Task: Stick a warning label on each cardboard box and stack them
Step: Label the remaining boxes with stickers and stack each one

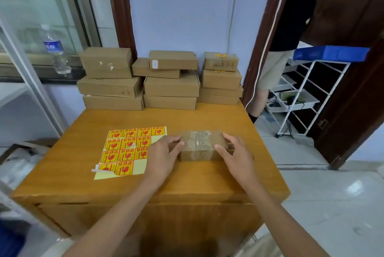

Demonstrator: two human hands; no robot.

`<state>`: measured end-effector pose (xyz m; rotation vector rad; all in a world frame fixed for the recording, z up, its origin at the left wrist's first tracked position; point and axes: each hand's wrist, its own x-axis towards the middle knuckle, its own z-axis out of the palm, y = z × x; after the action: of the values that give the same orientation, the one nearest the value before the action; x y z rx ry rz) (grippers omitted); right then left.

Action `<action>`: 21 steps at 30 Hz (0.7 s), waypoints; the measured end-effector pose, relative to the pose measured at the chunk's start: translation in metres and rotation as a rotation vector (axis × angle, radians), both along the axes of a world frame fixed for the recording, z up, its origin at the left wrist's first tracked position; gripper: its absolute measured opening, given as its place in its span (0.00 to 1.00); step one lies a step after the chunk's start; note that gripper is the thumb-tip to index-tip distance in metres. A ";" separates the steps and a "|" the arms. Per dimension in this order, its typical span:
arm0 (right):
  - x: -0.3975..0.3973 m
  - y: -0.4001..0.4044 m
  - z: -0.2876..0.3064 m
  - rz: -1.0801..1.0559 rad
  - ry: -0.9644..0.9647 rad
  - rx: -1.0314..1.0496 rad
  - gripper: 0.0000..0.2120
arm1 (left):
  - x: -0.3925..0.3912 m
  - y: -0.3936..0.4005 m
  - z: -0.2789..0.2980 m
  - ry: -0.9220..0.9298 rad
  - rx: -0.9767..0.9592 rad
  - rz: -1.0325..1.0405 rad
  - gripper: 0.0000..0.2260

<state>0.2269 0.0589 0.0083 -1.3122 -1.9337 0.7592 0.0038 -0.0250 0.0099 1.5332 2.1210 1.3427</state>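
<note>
A small brown cardboard box [202,146] with tape strips across its top sits on the wooden table [83,165]. My left hand [164,154] holds its left end with thumb and fingers. My right hand [234,153] holds its right end the same way. To the left lies a yellow sheet of red-and-yellow warning labels [126,148]; some spots are bare and one label at the lower left is partly peeled. No label shows on the held box.
Three stacks of cardboard boxes [170,82] stand along the table's far edge against the wall; the right stack's top box [220,61] carries a yellow label. A water bottle [55,49] stands on the sill at left. A person [278,53] and a white rack [301,94] are at the right doorway.
</note>
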 end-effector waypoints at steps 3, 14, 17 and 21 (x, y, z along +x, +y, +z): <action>-0.005 -0.003 0.002 -0.033 -0.043 0.018 0.31 | 0.004 0.002 0.004 0.147 -0.058 0.019 0.15; -0.029 -0.021 0.033 -0.008 -0.373 0.455 0.22 | -0.093 -0.045 0.023 0.399 -0.147 -0.145 0.15; -0.061 -0.051 0.033 0.183 -0.312 0.551 0.15 | -0.127 -0.074 0.020 0.469 -0.132 -0.120 0.12; -0.116 -0.081 0.011 0.444 -0.289 0.509 0.10 | -0.157 -0.110 -0.002 0.487 -0.129 -0.067 0.10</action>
<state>0.1109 -0.0221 0.0196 -0.7179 -2.4813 0.2395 -0.1530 -0.1354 0.0081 2.0115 2.3361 0.8502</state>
